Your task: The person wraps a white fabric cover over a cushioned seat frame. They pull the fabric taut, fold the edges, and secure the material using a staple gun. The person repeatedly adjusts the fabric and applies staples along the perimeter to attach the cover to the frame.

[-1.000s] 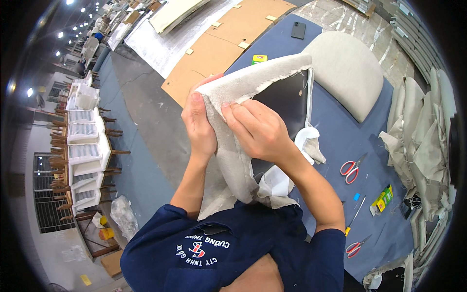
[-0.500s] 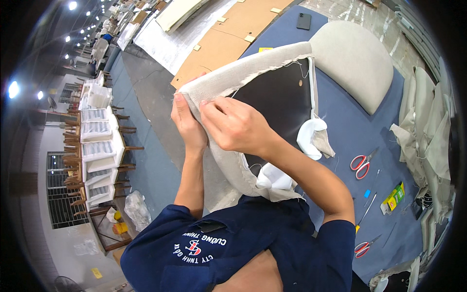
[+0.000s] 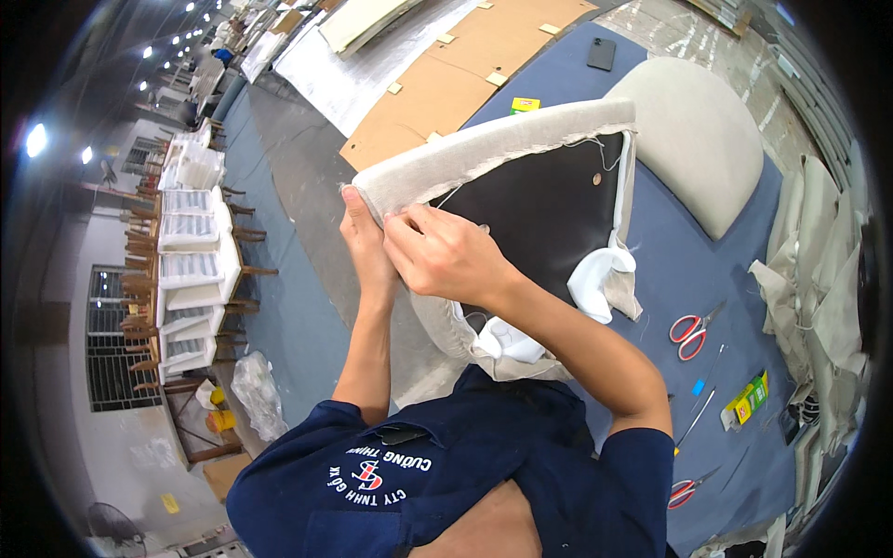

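Both hands meet at the left corner of an upholstered panel point(image 3: 535, 223), just left of the frame's centre. From the head view, the left hand point(image 3: 367, 246) grips that corner from outside, thumb up along the edge and its other fingers mostly hidden behind, probably to steady the piece. The right hand point(image 3: 445, 256) comes across from the lower right, fingertips pinched together on the fabric edge point(image 3: 400, 209); whether they hold anything finer is too small to tell. Its wrist is fairly straight and its elbow bent outward, while the left forearm rises steeply from the lower edge.

The panel is tilted with its dark face towards the wearer, likely so that the raw edge can be seen and reached. Its near end seems to lean against the shirt point(image 3: 446, 456). White padding point(image 3: 595, 286) hangs at its right side. Red-handled scissors point(image 3: 690, 333) lie at right, perhaps kept within reach.
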`<control>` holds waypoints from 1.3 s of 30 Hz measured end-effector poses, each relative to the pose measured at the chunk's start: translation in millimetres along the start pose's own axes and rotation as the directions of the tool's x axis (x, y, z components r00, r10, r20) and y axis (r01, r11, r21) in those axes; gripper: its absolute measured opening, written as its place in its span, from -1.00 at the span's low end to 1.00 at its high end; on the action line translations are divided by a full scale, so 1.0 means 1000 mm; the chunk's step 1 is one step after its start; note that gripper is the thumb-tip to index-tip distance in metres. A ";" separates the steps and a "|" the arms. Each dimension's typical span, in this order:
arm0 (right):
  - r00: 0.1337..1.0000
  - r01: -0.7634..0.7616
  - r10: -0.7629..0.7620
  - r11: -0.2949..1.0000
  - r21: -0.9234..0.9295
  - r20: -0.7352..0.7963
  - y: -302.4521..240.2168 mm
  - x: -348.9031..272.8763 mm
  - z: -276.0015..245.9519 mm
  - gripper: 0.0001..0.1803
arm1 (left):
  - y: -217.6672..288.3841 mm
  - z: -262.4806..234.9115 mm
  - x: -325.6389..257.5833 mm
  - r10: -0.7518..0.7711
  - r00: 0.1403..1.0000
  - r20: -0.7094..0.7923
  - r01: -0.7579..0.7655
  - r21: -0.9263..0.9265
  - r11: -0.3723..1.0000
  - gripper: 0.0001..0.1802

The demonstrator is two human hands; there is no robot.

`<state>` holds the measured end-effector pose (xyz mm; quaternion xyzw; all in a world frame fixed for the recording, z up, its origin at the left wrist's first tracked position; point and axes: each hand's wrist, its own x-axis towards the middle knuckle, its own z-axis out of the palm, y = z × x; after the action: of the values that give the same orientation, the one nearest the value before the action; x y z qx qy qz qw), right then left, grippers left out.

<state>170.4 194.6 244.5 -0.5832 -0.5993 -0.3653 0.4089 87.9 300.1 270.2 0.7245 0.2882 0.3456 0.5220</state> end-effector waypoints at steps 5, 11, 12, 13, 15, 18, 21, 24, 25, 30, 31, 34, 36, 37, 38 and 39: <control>0.998 -0.002 0.003 1.000 -0.016 0.068 -0.007 0.006 0.002 -0.85 | -0.012 -0.018 0.000 -0.058 0.988 0.146 0.088 -0.204 0.975 -0.27; 0.986 0.065 -0.047 0.992 -0.110 0.159 -0.005 0.009 0.003 -0.87 | -0.013 -0.020 0.012 -0.008 0.956 0.292 0.082 -0.245 0.966 -0.53; 0.984 0.045 -0.024 0.993 -0.113 0.174 -0.006 0.009 0.003 -0.88 | -0.015 -0.022 0.014 0.025 0.951 0.307 0.044 -0.216 0.975 -0.52; 0.982 0.024 -0.002 0.993 -0.118 0.189 -0.007 0.010 0.003 -0.89 | -0.016 -0.022 0.017 0.057 0.944 0.324 0.005 -0.187 0.982 -0.51; 0.980 -0.083 0.095 0.994 -0.075 0.174 -0.013 0.011 0.003 -0.87 | -0.021 -0.026 0.022 0.060 0.942 0.330 -0.013 -0.142 0.990 -0.50; 0.921 -0.384 0.378 0.921 0.059 0.094 -0.023 0.003 -0.006 -0.78 | -0.018 -0.024 0.020 0.069 0.939 0.337 -0.026 -0.129 0.991 -0.52; 0.575 -0.797 0.785 0.473 0.376 0.232 -0.047 -0.014 -0.018 -0.79 | -0.011 -0.023 0.017 0.117 0.930 0.349 -0.095 -0.081 0.992 -0.54; 0.308 -0.623 0.701 -0.362 0.693 0.643 -0.041 -0.015 -0.013 -0.65 | -0.003 -0.023 0.014 0.109 0.924 0.367 -0.084 -0.082 0.993 -0.54; 0.286 -0.556 0.626 -0.508 0.658 0.725 -0.038 -0.011 -0.016 -0.61 | 0.000 -0.023 0.011 0.100 0.925 0.366 -0.073 -0.087 0.994 -0.54; 0.223 -0.432 0.615 -0.634 0.642 0.757 -0.039 0.008 -0.020 -0.56 | 0.018 -0.024 0.001 0.018 0.906 0.423 0.026 -0.099 0.995 -0.54; 0.212 -0.430 0.623 -0.632 0.645 0.753 -0.040 0.011 -0.022 -0.56 | 0.019 -0.024 -0.001 0.010 0.905 0.425 0.041 -0.110 0.993 -0.55; 0.217 -0.427 0.677 -0.582 0.692 0.703 -0.041 0.009 -0.017 -0.58 | 0.024 -0.020 -0.003 0.023 0.900 0.435 0.043 -0.142 0.989 -0.55; 0.215 -0.409 0.731 -0.535 0.739 0.648 -0.043 0.008 -0.012 -0.62 | 0.025 -0.020 -0.004 0.014 0.894 0.448 0.055 -0.141 0.989 -0.55; 0.205 -0.392 0.764 -0.508 0.767 0.611 -0.047 0.010 -0.010 -0.64 | 0.025 -0.021 -0.004 -0.004 0.887 0.462 0.072 -0.130 0.989 -0.55; 0.199 -0.375 0.792 -0.483 0.791 0.578 -0.050 0.010 -0.009 -0.66 | 0.026 -0.022 -0.005 -0.021 0.883 0.469 0.086 -0.117 0.989 -0.55; 0.198 -0.380 0.800 -0.470 0.796 0.567 -0.051 0.011 -0.010 -0.67 | 0.028 -0.022 -0.005 -0.053 0.875 0.482 0.130 -0.127 0.983 -0.55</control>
<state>119.9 186.9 260.2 -0.3373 -0.0848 0.3324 0.8767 68.5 300.3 300.6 0.7299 0.1574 0.1531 0.6473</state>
